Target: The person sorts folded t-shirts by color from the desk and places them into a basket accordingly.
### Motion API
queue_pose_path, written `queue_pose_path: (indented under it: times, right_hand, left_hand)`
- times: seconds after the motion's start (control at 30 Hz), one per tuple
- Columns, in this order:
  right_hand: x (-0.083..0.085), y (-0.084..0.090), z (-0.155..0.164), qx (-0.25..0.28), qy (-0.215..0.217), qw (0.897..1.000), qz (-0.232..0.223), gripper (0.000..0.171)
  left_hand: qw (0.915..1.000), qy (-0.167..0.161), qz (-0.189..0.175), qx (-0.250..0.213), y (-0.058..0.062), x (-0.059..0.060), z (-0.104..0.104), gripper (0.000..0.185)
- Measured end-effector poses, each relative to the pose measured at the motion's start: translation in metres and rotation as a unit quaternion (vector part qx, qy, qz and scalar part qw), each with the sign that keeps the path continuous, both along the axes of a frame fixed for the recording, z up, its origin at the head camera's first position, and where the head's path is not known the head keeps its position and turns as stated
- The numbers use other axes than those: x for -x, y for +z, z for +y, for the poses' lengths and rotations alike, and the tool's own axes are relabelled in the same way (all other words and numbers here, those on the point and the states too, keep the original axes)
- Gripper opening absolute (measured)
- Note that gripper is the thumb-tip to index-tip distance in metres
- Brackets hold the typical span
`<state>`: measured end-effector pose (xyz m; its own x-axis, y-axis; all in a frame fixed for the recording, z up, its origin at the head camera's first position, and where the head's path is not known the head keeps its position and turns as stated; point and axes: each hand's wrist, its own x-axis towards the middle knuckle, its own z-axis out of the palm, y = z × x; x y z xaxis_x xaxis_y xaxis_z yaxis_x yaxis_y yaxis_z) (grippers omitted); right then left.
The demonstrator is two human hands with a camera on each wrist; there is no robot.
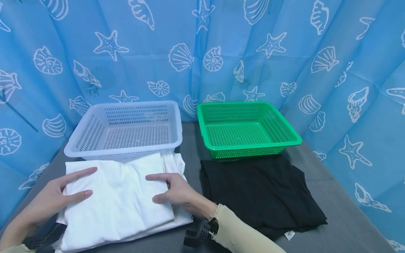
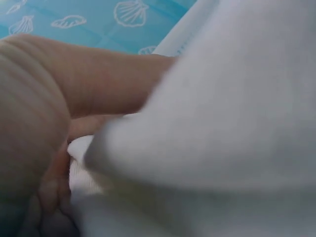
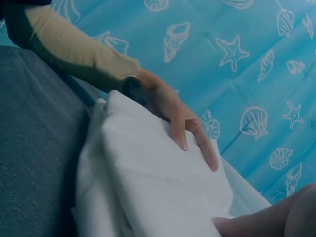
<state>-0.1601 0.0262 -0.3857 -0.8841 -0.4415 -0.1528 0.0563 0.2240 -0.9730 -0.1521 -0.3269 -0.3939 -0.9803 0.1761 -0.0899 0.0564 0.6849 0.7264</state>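
Observation:
A folded white garment (image 1: 117, 200) lies in layers at the left front. My left hand (image 1: 50, 198) holds its left side, thumb and index finger on top. In the left wrist view a raised fold of white cloth (image 2: 212, 118) covers part of the fingers, with others showing beneath it. My right hand (image 1: 180, 191) grips the right edge, its thumb and index finger over the cloth and the other fingers hidden. The right wrist view shows the left hand (image 3: 173, 108) across the stacked white layers (image 3: 158, 168).
Behind the garment stands a white perforated basket (image 1: 126, 151); a green basket (image 1: 253, 144) stands to its right. A folded black garment (image 1: 256, 193) with a white tag (image 1: 289, 234) lies right of my right hand. A blue shell-patterned curtain (image 1: 221, 42) borders the grey table (image 1: 338, 211).

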Motion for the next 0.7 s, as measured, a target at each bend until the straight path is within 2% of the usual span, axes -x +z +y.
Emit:
queue_pose_path:
  times: [0.17, 0.3, 0.47, 0.63, 0.7]
  right_hand:
    - [-0.005, 0.0, 0.002, 0.001, 0.006, 1.0, 0.012, 0.055]
    - [-0.003, 0.001, 0.006, -0.019, 0.015, 0.997, 0.067, 0.053]
    - [0.001, 0.002, 0.006, -0.044, 0.012, 0.99, 0.135, 0.051]
    - [-0.002, 0.005, 0.0, -0.105, -0.024, 0.981, 0.159, 0.052]
    - [-0.002, 0.005, -0.001, -0.087, -0.023, 0.989, 0.12, 0.05]
  left_hand:
    - [1.0, 0.001, -0.002, 0.0, 0.001, 0.001, -0.004, 0.079]
    - [0.9998, 0.01, -0.019, 0.003, 0.001, 0.0, -0.007, 0.081]
    - [0.9988, 0.023, -0.043, 0.0, 0.002, 0.0, -0.011, 0.085]
    - [0.9987, 0.023, -0.045, 0.01, 0.002, 0.001, -0.011, 0.085]
    - [0.9987, 0.022, -0.044, 0.009, 0.001, 0.001, -0.011, 0.085]
